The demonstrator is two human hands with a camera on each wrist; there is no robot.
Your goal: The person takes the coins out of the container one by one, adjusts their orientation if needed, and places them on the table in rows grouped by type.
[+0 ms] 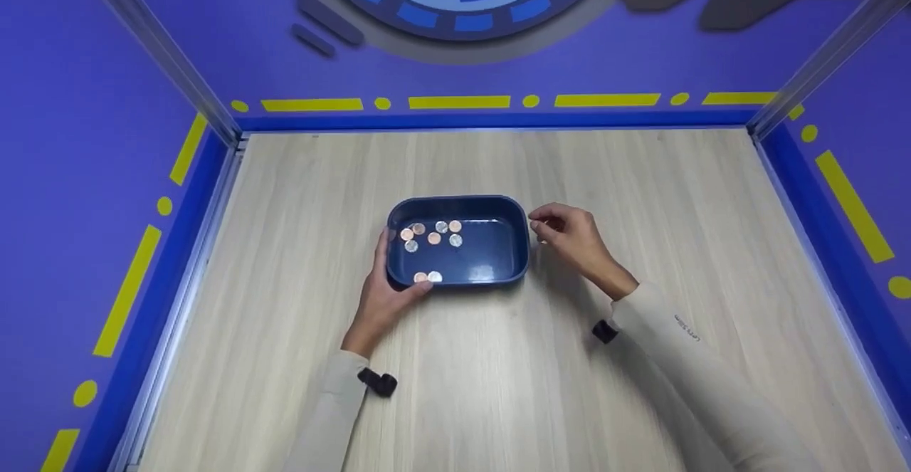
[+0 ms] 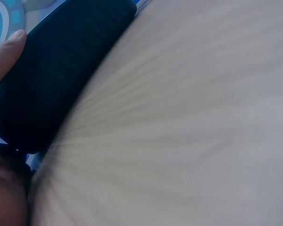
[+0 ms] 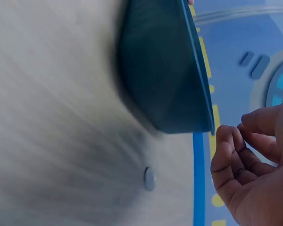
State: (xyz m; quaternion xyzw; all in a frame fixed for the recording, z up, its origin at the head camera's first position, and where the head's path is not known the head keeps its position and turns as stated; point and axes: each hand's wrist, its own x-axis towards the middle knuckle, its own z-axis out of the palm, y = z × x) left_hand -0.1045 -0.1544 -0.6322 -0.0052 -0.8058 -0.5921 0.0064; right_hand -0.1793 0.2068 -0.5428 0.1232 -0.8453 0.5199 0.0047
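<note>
Coins [image 1: 433,237] lay in the dark blue tray [image 1: 507,210] at mid-table, its long axis running left to right between my hands. My left hand [image 1: 384,294] gripped its near-left corner; my right hand [image 1: 569,236] hovered loosely curled beside the right rim, one stray coin [image 3: 149,178] lying below it.

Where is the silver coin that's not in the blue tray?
In the right wrist view, the coin lies on the wooden table, just outside the tray, near the right hand.
</note>
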